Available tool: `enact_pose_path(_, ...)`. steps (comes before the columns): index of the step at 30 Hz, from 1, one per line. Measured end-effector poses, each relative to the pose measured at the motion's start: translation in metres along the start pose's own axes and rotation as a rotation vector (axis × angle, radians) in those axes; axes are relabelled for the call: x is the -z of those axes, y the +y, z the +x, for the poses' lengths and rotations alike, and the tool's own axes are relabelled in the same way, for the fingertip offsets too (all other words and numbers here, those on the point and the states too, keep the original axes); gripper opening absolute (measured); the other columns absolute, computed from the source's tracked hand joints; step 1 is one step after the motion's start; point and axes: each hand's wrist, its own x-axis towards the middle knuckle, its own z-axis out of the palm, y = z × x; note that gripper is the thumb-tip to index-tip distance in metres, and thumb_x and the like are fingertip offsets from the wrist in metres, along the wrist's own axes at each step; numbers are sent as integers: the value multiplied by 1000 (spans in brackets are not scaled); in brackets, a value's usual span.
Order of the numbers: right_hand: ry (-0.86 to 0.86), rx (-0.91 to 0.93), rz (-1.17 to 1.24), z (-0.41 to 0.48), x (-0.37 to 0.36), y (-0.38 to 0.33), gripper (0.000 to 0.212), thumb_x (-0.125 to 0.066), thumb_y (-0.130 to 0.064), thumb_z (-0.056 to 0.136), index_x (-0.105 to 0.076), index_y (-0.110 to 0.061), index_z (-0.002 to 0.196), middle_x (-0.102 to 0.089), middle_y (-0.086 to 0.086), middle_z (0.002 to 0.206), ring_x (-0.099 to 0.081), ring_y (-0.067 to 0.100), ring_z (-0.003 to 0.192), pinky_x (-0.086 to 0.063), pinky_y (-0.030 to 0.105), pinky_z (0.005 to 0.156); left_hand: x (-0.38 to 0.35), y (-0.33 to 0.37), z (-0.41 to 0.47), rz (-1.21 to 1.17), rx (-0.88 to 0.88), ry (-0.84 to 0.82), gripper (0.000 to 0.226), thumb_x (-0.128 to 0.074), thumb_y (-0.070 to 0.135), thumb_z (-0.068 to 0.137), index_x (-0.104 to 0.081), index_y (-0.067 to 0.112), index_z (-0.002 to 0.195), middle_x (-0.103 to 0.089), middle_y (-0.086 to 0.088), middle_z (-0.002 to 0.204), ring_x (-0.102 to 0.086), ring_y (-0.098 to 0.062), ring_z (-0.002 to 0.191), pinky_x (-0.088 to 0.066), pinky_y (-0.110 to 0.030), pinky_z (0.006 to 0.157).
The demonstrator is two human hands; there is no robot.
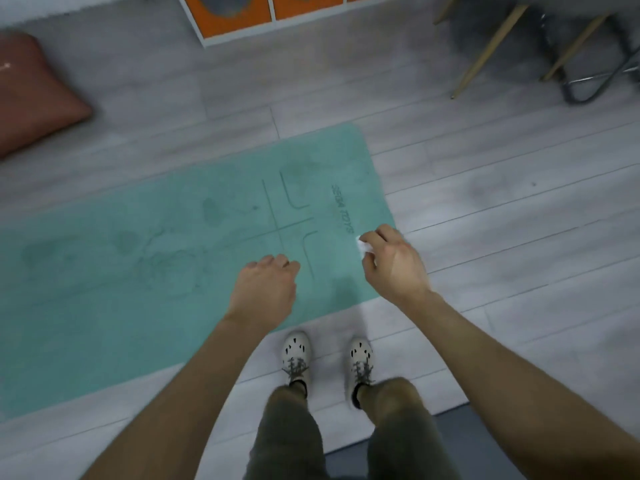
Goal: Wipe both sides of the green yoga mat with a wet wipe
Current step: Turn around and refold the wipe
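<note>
The green mat (138, 271) lies flat on the gray plank floor (485, 202), smooth with thin lines and dark blotches. The right hand (394, 261) pinches a crumpled white wipe (363, 245) over the mat's rounded end. The left hand (265, 289) curls its fingers, holding nothing.

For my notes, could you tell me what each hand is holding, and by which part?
The right hand pinches a bunched white wipe in its fingertips; the left hand holds nothing visible.
</note>
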Motion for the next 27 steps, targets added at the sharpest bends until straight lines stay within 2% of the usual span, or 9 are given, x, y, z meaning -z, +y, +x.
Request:
enact_pose_path(4, 155, 23, 30, -5, 104, -20, 24, -63, -13, 90, -72, -14, 112, -62, 6, 104, -63, 31, 96, -54, 39, 72, 93, 25, -32, -23, -23, 42, 31, -63, 37, 95, -66, 23, 122, -67, -1, 112, -66, -29, 106, -53, -40, 84)
enact_pose_path(9, 174, 133, -27, 28, 166, 15, 27, -65, -11, 88, -71, -12, 114, -62, 7, 106, -63, 33, 98, -56, 42, 72, 151, 51, 12, 43, -19, 136, 31, -64, 37, 94, -68, 22, 120, -67, -3, 108, -66, -30, 106, -53, -41, 83)
enact_pose_path(12, 139, 212, -34, 60, 195, 55, 28, -65, -11, 88, -69, -13, 116, -62, 6, 106, -62, 31, 95, -56, 41, 71, 178, 78, 53, 16, 53, 155, 33, -61, 39, 96, -65, 23, 124, -67, -2, 113, -65, -29, 111, -52, -40, 87)
enact_pose_path(16, 30, 277, -42, 101, 242, 117, 29, -64, -10, 88, -67, -14, 117, -63, 5, 106, -61, 29, 95, -54, 41, 74, 208, 125, 98, -86, 237, 169, 42, -61, 41, 96, -63, 25, 134, -67, -1, 122, -64, -29, 117, -54, -41, 91)
enact_pose_path(20, -54, 355, -49, 139, 281, 171, 29, -65, -8, 89, -66, -14, 118, -65, 5, 111, -61, 29, 101, -54, 40, 76, 230, 171, 132, -164, 400, 203, 44, -65, 41, 96, -64, 26, 137, -67, 0, 128, -65, -28, 118, -53, -39, 90)
enact_pose_path(24, -117, 418, -90, 201, 305, 195, 28, -63, -9, 93, -66, -15, 120, -66, 2, 116, -61, 28, 106, -52, 38, 78, 245, 192, 166, -233, 505, 177, 44, -64, 41, 96, -64, 25, 137, -66, -1, 129, -64, -28, 119, -55, -41, 91)
enact_pose_path(27, -147, 518, -131, 257, 314, 195, 21, -65, -10, 94, -68, -14, 114, -66, 2, 112, -63, 29, 102, -41, 31, 71, 258, 190, 195, -242, 568, 206, 43, -66, 40, 95, -65, 24, 135, -67, -1, 127, -65, -28, 118, -54, -41, 89)
